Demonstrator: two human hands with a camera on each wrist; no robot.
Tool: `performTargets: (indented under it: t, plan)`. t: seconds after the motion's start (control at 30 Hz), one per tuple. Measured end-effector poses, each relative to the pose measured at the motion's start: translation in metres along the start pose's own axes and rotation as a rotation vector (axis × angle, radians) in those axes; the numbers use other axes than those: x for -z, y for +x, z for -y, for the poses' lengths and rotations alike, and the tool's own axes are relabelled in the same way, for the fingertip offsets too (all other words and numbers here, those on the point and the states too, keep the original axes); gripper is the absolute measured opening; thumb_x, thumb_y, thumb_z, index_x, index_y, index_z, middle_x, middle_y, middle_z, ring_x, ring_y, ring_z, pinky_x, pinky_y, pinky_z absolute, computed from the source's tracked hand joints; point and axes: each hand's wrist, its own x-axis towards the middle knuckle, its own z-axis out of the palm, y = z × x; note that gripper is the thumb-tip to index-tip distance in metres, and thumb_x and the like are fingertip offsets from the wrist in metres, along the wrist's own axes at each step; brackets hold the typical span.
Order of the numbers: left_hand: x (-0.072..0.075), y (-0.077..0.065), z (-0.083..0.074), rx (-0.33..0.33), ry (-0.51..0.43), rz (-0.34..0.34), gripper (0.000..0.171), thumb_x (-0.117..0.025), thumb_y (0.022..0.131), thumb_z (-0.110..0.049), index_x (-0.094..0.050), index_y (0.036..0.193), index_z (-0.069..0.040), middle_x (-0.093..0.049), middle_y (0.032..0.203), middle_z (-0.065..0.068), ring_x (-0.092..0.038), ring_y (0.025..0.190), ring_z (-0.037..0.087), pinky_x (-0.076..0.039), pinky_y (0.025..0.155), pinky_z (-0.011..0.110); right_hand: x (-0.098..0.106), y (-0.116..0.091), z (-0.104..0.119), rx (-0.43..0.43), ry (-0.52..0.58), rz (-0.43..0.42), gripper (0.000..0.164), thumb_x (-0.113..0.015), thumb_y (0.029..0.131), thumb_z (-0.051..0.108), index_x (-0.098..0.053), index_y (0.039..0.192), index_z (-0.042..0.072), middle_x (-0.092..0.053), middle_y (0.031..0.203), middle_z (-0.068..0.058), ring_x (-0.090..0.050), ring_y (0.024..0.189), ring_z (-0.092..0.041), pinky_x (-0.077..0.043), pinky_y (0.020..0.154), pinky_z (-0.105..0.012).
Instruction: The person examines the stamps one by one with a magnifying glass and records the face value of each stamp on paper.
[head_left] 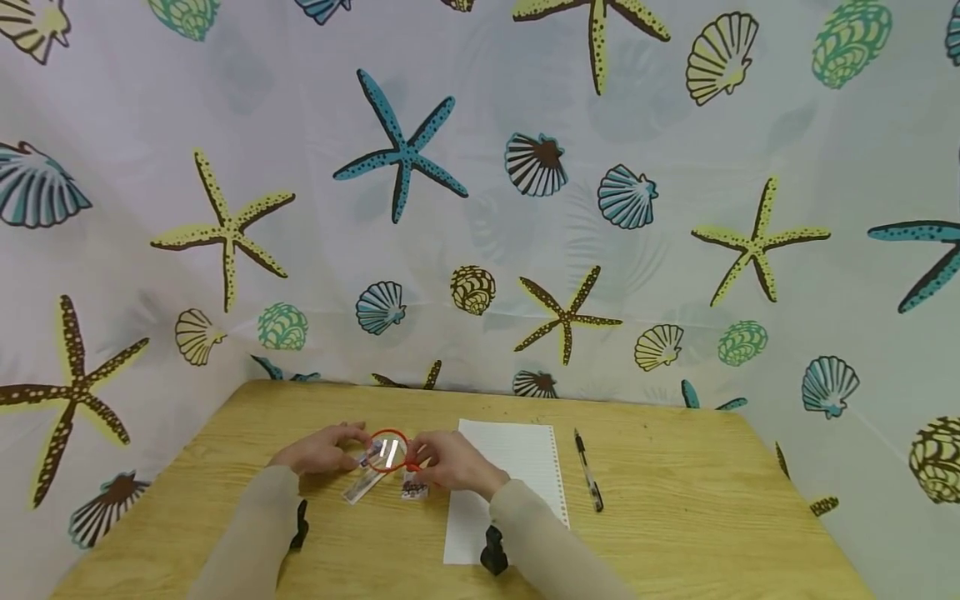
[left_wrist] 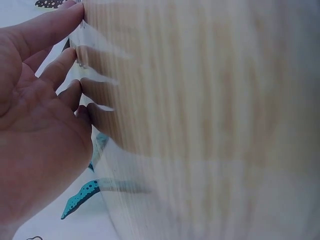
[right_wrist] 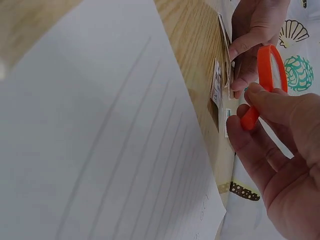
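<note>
My right hand [head_left: 453, 462] pinches the short handle of a red-rimmed magnifying glass [head_left: 388, 451] between thumb and fingers. Its orange-red frame [right_wrist: 265, 67] shows edge-on in the right wrist view. Under the lens lie small printed paper pieces: a long pale strip [head_left: 363, 487] and, to its right, a little dark-patterned picture [head_left: 414, 487]. My left hand [head_left: 326, 450] rests its fingertips on the table beside the strip and the lens. In the left wrist view its fingers [left_wrist: 60, 67] are loosely extended, tips touching the wooden surface.
A lined sheet of paper [head_left: 517, 467] lies on the wooden table [head_left: 690, 500], partly under my right forearm. Further right is a black pen [head_left: 588, 471]. A white cloth [head_left: 480, 225] with starfish and shells hangs behind and at both sides.
</note>
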Motion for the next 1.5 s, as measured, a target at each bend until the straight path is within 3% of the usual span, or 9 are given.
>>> performTargets:
  t: [0.27, 0.37, 0.53, 0.8, 0.97, 1.2, 1.5]
  plan:
    - [0.002, 0.004, 0.004, 0.023, 0.000, -0.006, 0.045, -0.067, 0.083, -0.004, -0.061, 0.128, -0.004, -0.020, 0.160, 0.024, -0.002, 0.146, 0.051, -0.003, 0.113, 0.070, -0.008, 0.006, 0.007, 0.033, -0.039, -0.036, 0.017, -0.076, 0.085, 0.007, -0.068, 0.100, 0.011, -0.074, 0.103, -0.001, -0.068, 0.089, -0.005, -0.053, 0.074, -0.017]
    - [0.002, 0.004, 0.004, 0.014, 0.003, -0.004, 0.059, -0.066, 0.082, 0.000, -0.052, 0.139, 0.002, -0.020, 0.159, 0.026, -0.002, 0.146, 0.052, -0.004, 0.114, 0.069, -0.010, 0.009, 0.008, 0.053, -0.067, -0.053, 0.016, -0.076, 0.085, 0.008, -0.069, 0.098, 0.012, -0.075, 0.103, 0.000, -0.069, 0.087, -0.003, -0.053, 0.073, -0.016]
    - [0.001, 0.004, 0.004, -0.011, 0.008, -0.002, 0.067, -0.066, 0.081, 0.004, -0.042, 0.144, 0.007, -0.019, 0.158, 0.029, -0.002, 0.145, 0.053, -0.004, 0.115, 0.068, -0.012, 0.011, 0.008, 0.085, -0.118, -0.068, 0.014, -0.076, 0.085, 0.009, -0.070, 0.096, 0.014, -0.075, 0.100, 0.001, -0.066, 0.082, 0.000, -0.052, 0.073, -0.015]
    - [-0.001, 0.005, 0.001, -0.007, 0.015, -0.002, 0.067, -0.069, 0.074, 0.004, -0.052, 0.139, 0.002, -0.020, 0.158, 0.027, -0.004, 0.145, 0.053, -0.008, 0.114, 0.069, -0.014, 0.010, 0.009, 0.078, -0.161, -0.061, 0.014, -0.076, 0.085, 0.012, -0.070, 0.097, 0.018, -0.075, 0.100, 0.006, -0.064, 0.082, 0.003, -0.051, 0.074, -0.014]
    - [-0.001, 0.002, 0.000, -0.046, 0.017, 0.007, 0.051, -0.062, 0.075, 0.008, -0.064, 0.125, -0.001, -0.021, 0.157, 0.031, -0.005, 0.144, 0.056, -0.008, 0.113, 0.071, -0.015, 0.010, 0.010, 0.127, -0.168, -0.040, 0.015, -0.075, 0.087, 0.011, -0.071, 0.099, 0.017, -0.075, 0.102, 0.006, -0.062, 0.081, 0.004, -0.049, 0.073, -0.013]
    - [0.001, 0.000, -0.002, -0.051, -0.002, 0.012, 0.039, -0.066, 0.084, 0.002, -0.063, 0.123, 0.002, -0.020, 0.157, 0.032, -0.003, 0.144, 0.056, -0.004, 0.112, 0.072, -0.016, 0.010, 0.013, 0.143, -0.146, -0.044, 0.016, -0.075, 0.086, 0.011, -0.071, 0.100, 0.017, -0.074, 0.101, 0.006, -0.065, 0.085, 0.002, -0.049, 0.074, -0.013]
    - [-0.002, 0.003, 0.002, -0.047, 0.001, 0.004, 0.038, -0.062, 0.083, 0.003, -0.068, 0.119, -0.004, -0.020, 0.157, 0.032, -0.005, 0.144, 0.056, -0.005, 0.112, 0.073, -0.016, 0.006, 0.013, 0.124, -0.121, -0.039, 0.015, -0.077, 0.085, 0.013, -0.071, 0.098, 0.018, -0.074, 0.099, 0.007, -0.062, 0.079, 0.005, -0.049, 0.072, -0.013]
